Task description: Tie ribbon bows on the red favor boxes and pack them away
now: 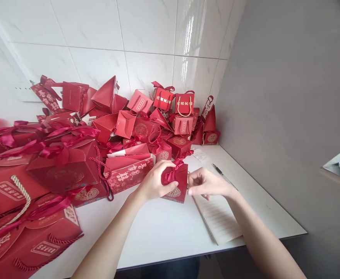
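Note:
A small red gift box [181, 182] with a crimson ribbon bow on top and a round pale emblem on its front stands on the white table. My left hand [158, 181] curves around its left side and top, thumb against the front near the bow, gripping it. At the box's right edge is my right hand [205, 183], its fingers curled and thumb drawn in. What those fingers pinch, if anything, is too small to tell. Part of the bow and the box's left side are hidden behind my left hand.
A lined notebook [220, 219] lies under my right forearm, with a black pen [220, 170] behind it. Many red gift boxes [141, 128] are heaped against the tiled wall. Larger bow-tied boxes [33, 232] fill the left side. A grey panel [274, 97] bounds the right.

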Tool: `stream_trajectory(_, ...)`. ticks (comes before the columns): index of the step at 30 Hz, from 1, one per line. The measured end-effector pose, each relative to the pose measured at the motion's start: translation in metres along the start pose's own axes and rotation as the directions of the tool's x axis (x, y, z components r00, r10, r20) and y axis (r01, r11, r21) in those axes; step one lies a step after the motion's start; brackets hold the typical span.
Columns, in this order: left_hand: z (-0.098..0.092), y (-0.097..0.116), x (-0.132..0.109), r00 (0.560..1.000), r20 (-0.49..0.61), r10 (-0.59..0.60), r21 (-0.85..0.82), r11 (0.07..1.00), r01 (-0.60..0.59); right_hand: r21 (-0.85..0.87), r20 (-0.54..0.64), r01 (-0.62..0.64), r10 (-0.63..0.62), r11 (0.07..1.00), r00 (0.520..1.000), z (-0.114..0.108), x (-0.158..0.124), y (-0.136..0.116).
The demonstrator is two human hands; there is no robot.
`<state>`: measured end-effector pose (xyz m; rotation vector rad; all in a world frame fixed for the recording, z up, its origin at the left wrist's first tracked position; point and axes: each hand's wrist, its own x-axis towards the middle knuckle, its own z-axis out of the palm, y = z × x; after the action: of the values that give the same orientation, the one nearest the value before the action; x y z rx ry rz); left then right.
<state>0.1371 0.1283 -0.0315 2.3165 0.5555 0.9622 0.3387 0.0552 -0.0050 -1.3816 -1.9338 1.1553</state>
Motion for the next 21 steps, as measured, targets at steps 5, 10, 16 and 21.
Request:
stream_trajectory(5,0.005,-0.008,-0.001,0.999,-0.014,0.038,-0.054,0.998,-0.038,-0.466,-0.266,0.179,-0.33,0.866,0.906,0.02,0.001,-0.011)
stream_trajectory(10,0.002,-0.016,0.0,0.999,-0.052,-0.005,-0.171,0.985,-0.004,-0.399,-0.277,0.284,-0.41,0.872,0.869,0.019,0.006,-0.002)
stream_trajectory(16,0.004,-0.014,0.002,0.996,-0.062,0.067,-0.197,0.977,-0.078,0.144,-0.481,0.316,-0.212,0.938,0.851,0.018,0.01,0.002)
stream_trajectory(21,0.001,-0.012,0.001,0.997,-0.061,0.052,-0.164,0.984,-0.062,0.348,-0.573,0.431,-0.175,0.832,0.801,0.011,0.007,-0.004)
